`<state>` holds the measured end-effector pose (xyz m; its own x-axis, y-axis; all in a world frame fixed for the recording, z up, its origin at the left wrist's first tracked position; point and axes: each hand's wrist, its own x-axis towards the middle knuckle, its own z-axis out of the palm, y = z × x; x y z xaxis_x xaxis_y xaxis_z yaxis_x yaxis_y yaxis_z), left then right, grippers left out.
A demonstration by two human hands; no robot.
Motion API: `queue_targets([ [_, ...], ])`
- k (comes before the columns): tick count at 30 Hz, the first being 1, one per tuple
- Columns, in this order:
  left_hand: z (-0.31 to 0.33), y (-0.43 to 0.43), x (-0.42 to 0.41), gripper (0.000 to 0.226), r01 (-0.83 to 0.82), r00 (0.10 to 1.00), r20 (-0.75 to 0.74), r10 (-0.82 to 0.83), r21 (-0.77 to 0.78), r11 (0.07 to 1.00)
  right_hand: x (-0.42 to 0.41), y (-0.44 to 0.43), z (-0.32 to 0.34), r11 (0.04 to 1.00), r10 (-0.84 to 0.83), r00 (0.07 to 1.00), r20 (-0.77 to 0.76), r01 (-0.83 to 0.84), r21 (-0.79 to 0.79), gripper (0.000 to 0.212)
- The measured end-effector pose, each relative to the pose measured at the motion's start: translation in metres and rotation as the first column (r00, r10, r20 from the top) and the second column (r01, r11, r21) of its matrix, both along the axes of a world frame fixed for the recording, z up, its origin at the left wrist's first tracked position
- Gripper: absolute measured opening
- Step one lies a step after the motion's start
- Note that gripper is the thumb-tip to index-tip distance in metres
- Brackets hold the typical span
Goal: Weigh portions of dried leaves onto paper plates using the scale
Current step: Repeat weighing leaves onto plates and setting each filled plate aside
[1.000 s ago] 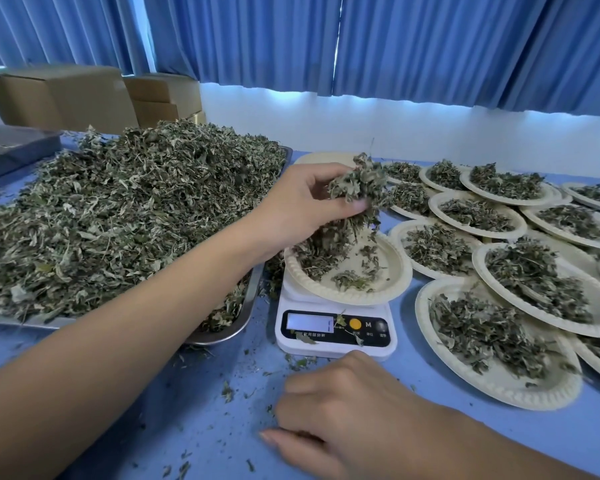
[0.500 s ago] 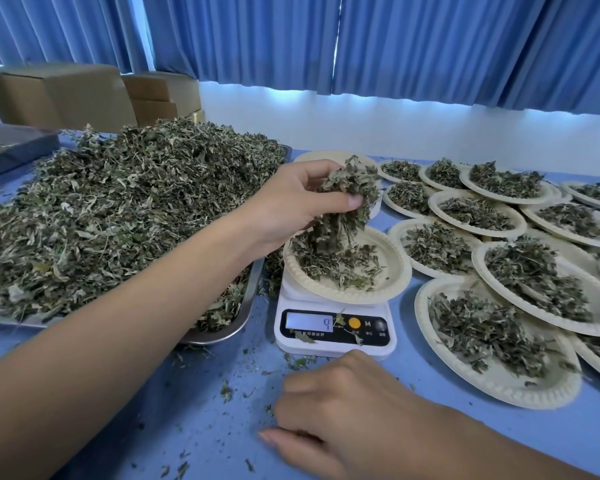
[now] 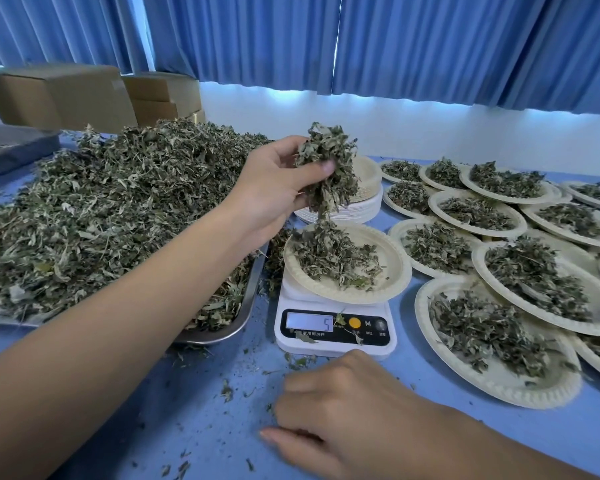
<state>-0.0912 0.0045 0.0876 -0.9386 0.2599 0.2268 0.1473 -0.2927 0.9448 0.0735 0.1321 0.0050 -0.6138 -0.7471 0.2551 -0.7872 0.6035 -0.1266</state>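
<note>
My left hand (image 3: 274, 188) grips a bunch of dried leaves (image 3: 329, 161) and holds it above the paper plate (image 3: 392, 265) on the white scale (image 3: 333, 337). That plate carries a heap of leaves on its left side. The scale's display reads 5. A big pile of dried leaves (image 3: 118, 209) fills the metal tray (image 3: 246, 306) left of the scale. My right hand (image 3: 343, 410) rests on the blue table in front of the scale, fingers loosely curled, holding nothing.
Several filled paper plates (image 3: 499, 344) overlap to the right of the scale. A stack of unused plates (image 3: 364, 202) stands behind it. Cardboard boxes (image 3: 66, 95) sit at the back left. Leaf crumbs lie scattered on the blue table (image 3: 201, 403).
My left hand has risen a little with its bunch while leaves dropped from it onto the plate, where the heap grew. A number has appeared on the scale's display. The right hand stayed put.
</note>
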Motion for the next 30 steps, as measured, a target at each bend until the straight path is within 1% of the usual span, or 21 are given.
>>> queue_targets([
  [3, -0.002, 0.001, -0.001, 0.031, 0.006, 1.0, -0.003, -0.006, 0.019, 1.0, 0.0, 0.0, 0.0, 1.0, 0.0, 1.0, -0.004, 0.0, -0.003, 0.041],
  [5, -0.005, 0.004, 0.0, 0.03, 0.014, 1.0, 0.003, -0.014, 0.029, 1.0, -0.001, 0.0, 0.0, 1.0, -0.001, 1.0, -0.01, 0.001, -0.003, 0.042],
  [7, -0.007, 0.007, 0.002, 0.035, 0.02, 1.0, 0.015, -0.02, -0.002, 1.0, -0.001, 0.0, 0.0, 1.0, -0.001, 1.0, -0.015, 0.0, -0.004, 0.041],
  [8, -0.009, 0.008, 0.003, 0.039, 0.032, 0.999, 0.025, -0.031, -0.049, 0.998, 0.0, 0.0, 0.0, 1.0, 0.0, 1.0, -0.015, 0.0, -0.002, 0.042],
  [9, -0.011, 0.01, 0.005, 0.039, 0.045, 0.999, 0.007, -0.044, -0.152, 0.987, -0.001, 0.0, 0.0, 1.0, -0.001, 1.0, -0.013, 0.001, 0.001, 0.042],
  [11, -0.016, 0.013, 0.009, 0.027, 0.021, 0.993, -0.095, -0.067, -0.421, 0.907, 0.0, 0.0, -0.001, 1.0, 0.0, 1.0, -0.009, 0.0, 0.008, 0.041],
  [12, -0.018, 0.014, 0.01, 0.022, -0.006, 0.988, -0.139, -0.072, -0.495, 0.869, 0.0, 0.0, 0.0, 1.0, 0.0, 1.0, -0.008, 0.0, 0.01, 0.041],
  [13, -0.017, 0.014, 0.011, 0.019, -0.031, 0.984, -0.165, -0.065, -0.524, 0.851, 0.0, 0.0, 0.0, 1.0, -0.002, 1.0, -0.011, 0.002, 0.009, 0.041],
  [15, -0.012, 0.01, 0.01, 0.017, -0.078, 0.978, -0.205, -0.036, -0.523, 0.849, 0.0, 0.0, 0.0, 1.0, -0.003, 1.0, -0.014, 0.003, 0.005, 0.041],
  [17, -0.003, 0.004, 0.006, 0.018, -0.098, 0.979, -0.203, -0.006, -0.501, 0.86, 0.0, 0.0, 0.0, 1.0, -0.001, 1.0, -0.01, 0.001, 0.003, 0.041],
  [18, 0.0, 0.001, 0.005, 0.019, -0.084, 0.984, -0.177, 0.002, -0.458, 0.885, 0.0, 0.001, 0.0, 1.0, 0.001, 1.0, -0.009, -0.001, 0.003, 0.041],
  [20, 0.003, -0.001, 0.005, 0.018, -0.03, 0.996, -0.084, 0.003, -0.319, 0.947, 0.0, 0.001, 0.0, 1.0, 0.001, 1.0, -0.01, -0.001, 0.001, 0.04],
  [21, 0.003, -0.001, 0.005, 0.016, -0.008, 0.999, -0.05, -0.005, -0.271, 0.963, 0.0, 0.001, 0.0, 1.0, 0.001, 1.0, -0.011, -0.002, -0.001, 0.04],
  [26, 0.005, -0.001, 0.008, 0.015, -0.006, 0.999, -0.037, -0.006, -0.305, 0.952, 0.0, 0.0, -0.002, 1.0, 0.009, 1.0, -0.012, -0.009, -0.011, 0.039],
  [30, 0.02, -0.017, 0.001, 0.013, -0.024, 1.0, -0.004, 0.024, -0.241, 0.97, 0.0, 0.001, 0.001, 1.0, 0.009, 1.0, -0.012, -0.009, -0.003, 0.038],
])
